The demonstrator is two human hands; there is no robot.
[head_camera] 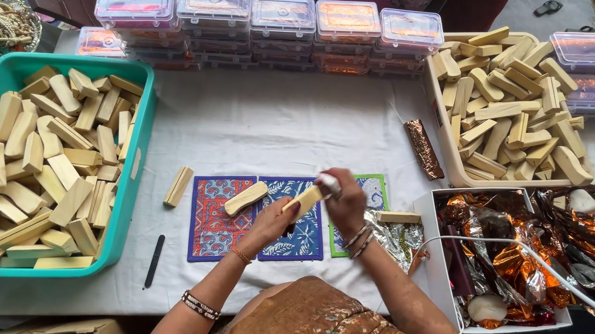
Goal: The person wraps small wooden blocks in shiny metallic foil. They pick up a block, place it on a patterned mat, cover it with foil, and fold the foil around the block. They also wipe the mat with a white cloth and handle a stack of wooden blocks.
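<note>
You are pinching one pale wooden block (303, 200) between both hands: left hand (269, 222) steadying underneath, right hand (346, 198) closing over the top end.

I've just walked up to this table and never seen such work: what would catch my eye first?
Probably the two heaps of pale yellow bars: one fills the teal tray at the left, another the cream tray at the upper right. In the middle, the left hand and right hand hold one bar above patterned blue cards. At the right, a white box brims with shiny copper and silver foil.
</note>
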